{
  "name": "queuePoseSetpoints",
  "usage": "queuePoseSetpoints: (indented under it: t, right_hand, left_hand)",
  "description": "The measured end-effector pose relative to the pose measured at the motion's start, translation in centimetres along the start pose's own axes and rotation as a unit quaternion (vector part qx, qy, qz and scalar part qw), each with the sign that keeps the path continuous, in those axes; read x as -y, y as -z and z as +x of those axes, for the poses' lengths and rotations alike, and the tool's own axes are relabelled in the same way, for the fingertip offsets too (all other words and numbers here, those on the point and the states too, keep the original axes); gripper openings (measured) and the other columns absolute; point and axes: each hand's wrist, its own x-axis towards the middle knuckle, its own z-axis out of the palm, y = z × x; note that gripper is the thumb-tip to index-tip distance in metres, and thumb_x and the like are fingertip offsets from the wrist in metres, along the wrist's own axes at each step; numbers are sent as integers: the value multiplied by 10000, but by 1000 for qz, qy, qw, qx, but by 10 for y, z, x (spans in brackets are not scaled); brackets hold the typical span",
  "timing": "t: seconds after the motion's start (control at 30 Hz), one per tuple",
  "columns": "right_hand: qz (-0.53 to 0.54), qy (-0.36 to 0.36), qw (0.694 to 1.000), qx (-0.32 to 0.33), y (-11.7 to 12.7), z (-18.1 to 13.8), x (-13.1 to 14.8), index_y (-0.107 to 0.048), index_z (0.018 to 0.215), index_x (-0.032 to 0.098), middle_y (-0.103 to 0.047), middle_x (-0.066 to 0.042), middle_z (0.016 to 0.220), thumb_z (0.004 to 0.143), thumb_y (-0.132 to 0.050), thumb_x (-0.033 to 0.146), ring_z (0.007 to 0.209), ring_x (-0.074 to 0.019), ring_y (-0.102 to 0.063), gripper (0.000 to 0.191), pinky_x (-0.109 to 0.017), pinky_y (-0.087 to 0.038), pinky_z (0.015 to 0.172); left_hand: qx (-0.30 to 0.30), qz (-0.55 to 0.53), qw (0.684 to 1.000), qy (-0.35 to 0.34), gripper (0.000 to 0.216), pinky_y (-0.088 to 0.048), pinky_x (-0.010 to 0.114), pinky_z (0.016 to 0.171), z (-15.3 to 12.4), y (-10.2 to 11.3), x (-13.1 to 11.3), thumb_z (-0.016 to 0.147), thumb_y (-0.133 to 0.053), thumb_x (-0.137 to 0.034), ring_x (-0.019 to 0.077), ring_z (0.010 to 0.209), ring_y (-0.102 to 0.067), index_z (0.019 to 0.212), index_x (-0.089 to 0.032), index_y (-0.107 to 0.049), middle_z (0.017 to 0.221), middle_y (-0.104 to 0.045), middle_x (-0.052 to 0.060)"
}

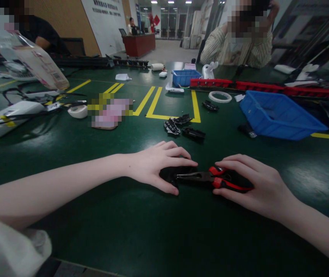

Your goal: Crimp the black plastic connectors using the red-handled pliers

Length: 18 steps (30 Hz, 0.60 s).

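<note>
My right hand (264, 184) is wrapped round the red-and-black handles of long-nose pliers (196, 176), which lie low over the green table. The pliers' jaws point left, and their tips meet a small black part (167, 174). My left hand (155, 163) curves around that part, thumb on the near side and fingers on the far side. Much of the part is hidden by the hand and dark against the table, so its kind is unclear. Just beyond the hands lie several similar small black parts (193, 133), some with silvery metal.
A blue bin (282, 115) stands at right, with a smaller blue bin (186, 77) farther back. A red rail (239, 85) crosses behind. A roll of tape (220, 97), a pink phone-like object (112, 111) and a bottle (41, 63) are around. People sit across the table.
</note>
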Motion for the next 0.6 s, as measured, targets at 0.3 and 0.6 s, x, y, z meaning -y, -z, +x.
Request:
queuePoseSetpoints:
  t: [0.3,0.6]
  right_hand:
    - [3,10,1000,3,0,2,0,-554,1123,186,-636,-96,1020,827,-629,447,876,-212,-625,401,-335,-550,705]
    - [-37,68,997,-1,4,4,-5,-552,1094,143,-643,-115,959,847,-596,462,800,-199,-633,405,-307,-556,636]
  left_hand:
    - [-6,4,1000,-4,722,-359,404,944,-1,-1,0,787,-648,-566,304,1145,-431,1397,-257,-415,1351,-475,97]
    - [-4,13,1000,-13,749,-349,386,950,-1,0,1,790,-632,-602,301,1167,-428,1413,-260,-397,1376,-469,90]
